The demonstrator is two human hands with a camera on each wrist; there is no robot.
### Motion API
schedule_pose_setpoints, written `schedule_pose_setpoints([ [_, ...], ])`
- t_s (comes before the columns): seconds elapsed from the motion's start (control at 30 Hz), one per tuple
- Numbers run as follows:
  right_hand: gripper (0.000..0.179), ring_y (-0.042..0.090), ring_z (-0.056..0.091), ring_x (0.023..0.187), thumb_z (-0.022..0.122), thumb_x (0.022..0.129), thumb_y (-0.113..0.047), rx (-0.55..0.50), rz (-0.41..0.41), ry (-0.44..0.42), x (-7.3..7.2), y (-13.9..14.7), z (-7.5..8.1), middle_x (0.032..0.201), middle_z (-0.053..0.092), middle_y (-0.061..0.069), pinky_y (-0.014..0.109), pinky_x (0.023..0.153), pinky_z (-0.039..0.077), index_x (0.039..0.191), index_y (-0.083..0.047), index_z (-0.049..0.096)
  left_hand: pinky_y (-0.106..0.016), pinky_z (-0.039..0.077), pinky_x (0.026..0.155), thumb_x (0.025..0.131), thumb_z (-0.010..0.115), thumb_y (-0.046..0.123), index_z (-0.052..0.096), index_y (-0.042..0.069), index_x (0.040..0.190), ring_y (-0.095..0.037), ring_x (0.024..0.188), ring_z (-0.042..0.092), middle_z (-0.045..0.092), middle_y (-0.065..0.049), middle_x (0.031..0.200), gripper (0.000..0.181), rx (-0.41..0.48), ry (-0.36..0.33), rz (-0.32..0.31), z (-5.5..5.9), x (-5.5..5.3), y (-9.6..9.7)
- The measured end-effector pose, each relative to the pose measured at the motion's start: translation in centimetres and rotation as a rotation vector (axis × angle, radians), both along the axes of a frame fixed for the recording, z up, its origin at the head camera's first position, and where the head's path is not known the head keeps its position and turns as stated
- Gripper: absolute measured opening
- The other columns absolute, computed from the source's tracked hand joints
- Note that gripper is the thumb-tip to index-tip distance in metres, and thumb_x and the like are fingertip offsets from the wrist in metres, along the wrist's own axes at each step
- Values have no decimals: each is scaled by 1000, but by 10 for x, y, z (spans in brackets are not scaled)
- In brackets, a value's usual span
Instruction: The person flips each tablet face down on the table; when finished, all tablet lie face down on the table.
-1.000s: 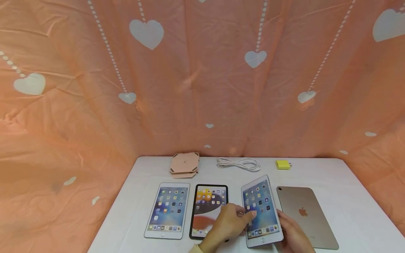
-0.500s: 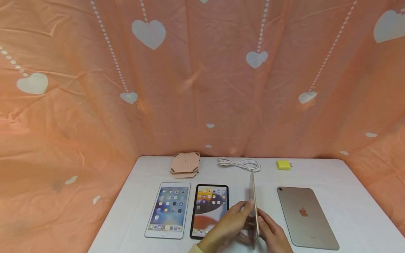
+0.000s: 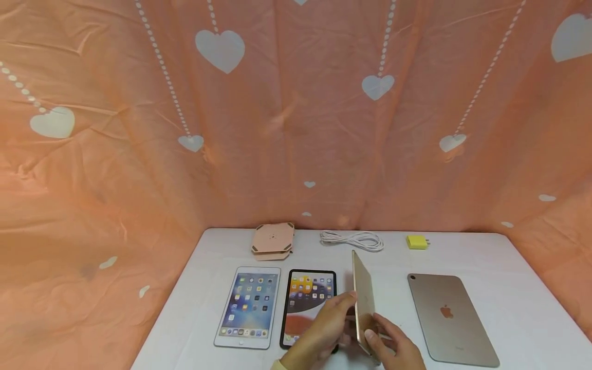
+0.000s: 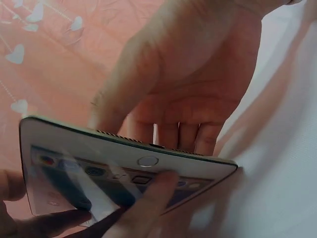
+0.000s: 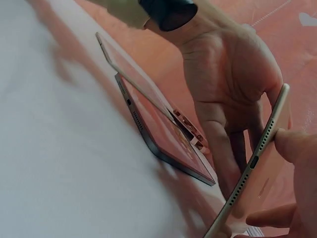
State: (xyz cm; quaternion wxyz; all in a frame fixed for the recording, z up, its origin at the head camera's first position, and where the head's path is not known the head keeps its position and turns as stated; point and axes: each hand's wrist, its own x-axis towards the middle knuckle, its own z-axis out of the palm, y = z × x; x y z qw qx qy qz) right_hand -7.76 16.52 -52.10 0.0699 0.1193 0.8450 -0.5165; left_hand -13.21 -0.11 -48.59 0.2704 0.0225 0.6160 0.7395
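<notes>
Gold-backed tablet point(image 3: 364, 295) turned past edge-on, held by hands point(image 3: 328, 321) point(image 3: 403, 349)

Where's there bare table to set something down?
Bare table lies right of the face-down tablet, and behind it up to the yellow plug. Crowded: the front middle, where the left hand and right hand hold the raised tablet beside the black-rimmed tablet.

**Turned and cropped**

The head view hides the screen point(image 4: 74, 166) of the held tablet point(image 3: 364, 290) and cuts the right hand point(image 3: 395, 341) at the bottom edge. The left hand point(image 3: 329, 322) covers part of the black-framed tablet point(image 3: 309, 293); lettering point(image 3: 459, 348) on the grey tablet point(image 3: 441, 295) is too small to read.
</notes>
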Motion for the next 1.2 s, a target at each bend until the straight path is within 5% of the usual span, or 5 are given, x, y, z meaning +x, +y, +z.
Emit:
schedule_pose_setpoints([
  [0.2, 81, 53, 62, 134, 72, 102, -55, 185, 51, -16, -2, 3, 1, 156, 55, 33, 53, 102, 62, 155, 3, 55, -53, 68, 81, 114, 55, 23, 57, -6, 152, -34, 103, 79, 78, -20, 119, 48, 23, 51, 63, -2, -7, -9],
  [0.67, 91, 64, 53, 135, 84, 92, -57, 504, 129, 5, -9, 17, -4, 154, 49, 43, 73, 110, 49, 148, 10, 59, -40, 68, 66, 106, 64, 1, 67, -12, 136, -23, 85, 80, 81, -13, 105, 33, -181, 139, 162, -17, -15, -8],
  [0.9, 94, 66, 51, 134, 85, 89, -59, 545, 144, 0, -9, 23, -4, 152, 51, 42, 72, 111, 48, 146, 10, 60, -30, 61, 49, 99, 71, -2, 77, -6, 123, -13, 64, 72, 77, -2, 85, 25, -355, 260, 197, -18, -14, 1],
  [1.2, 83, 63, 57, 132, 96, 80, -44, 517, 70, 69, -9, 35, -4, 149, 58, 39, 72, 107, 51, 138, 9, 68, -20, 50, 50, 96, 73, -3, 78, -8, 109, -6, 56, 62, 70, 2, 70, 15, -502, 446, 122, -21, -18, 5],
])
